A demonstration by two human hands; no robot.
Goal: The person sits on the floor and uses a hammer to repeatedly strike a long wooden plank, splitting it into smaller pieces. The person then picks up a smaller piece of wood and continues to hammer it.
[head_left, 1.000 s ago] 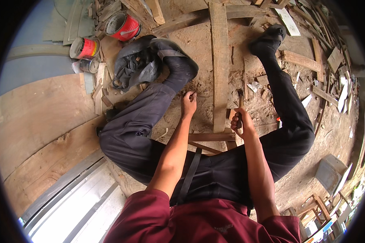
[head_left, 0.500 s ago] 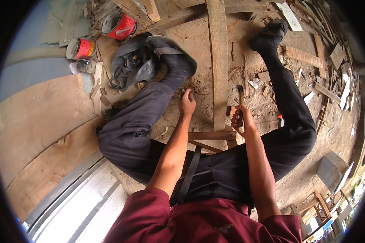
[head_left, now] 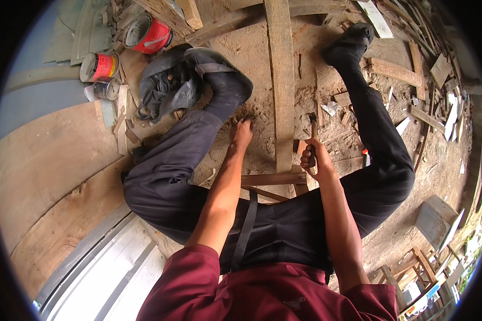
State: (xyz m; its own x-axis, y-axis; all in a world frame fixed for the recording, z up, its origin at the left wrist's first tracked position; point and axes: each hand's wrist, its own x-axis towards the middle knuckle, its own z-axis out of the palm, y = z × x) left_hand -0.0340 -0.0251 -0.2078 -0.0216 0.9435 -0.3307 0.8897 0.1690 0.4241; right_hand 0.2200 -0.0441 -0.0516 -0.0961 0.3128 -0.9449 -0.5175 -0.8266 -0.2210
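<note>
My right hand is wrapped round the wooden handle of a hammer. Its small dark head points away from me, just right of a long wooden beam. On the beam's left side, my left hand is down at the dirt floor, near my left foot. Its fingers are bent together over a dark patch of small bits; whatever they pinch is too small to make out. The beam runs between my legs and meets a wooden crosspiece close to my lap.
Red cans and a small metal tin stand at the far left beside a black plastic bag. Wood offcuts litter the right side. A grey box-like piece lies at the lower right. Plywood covers the left.
My left hand has reached slightly farther out, its fingers now down at the dark bits. My right hand still grips the hammer. The whole view has shifted a little.
</note>
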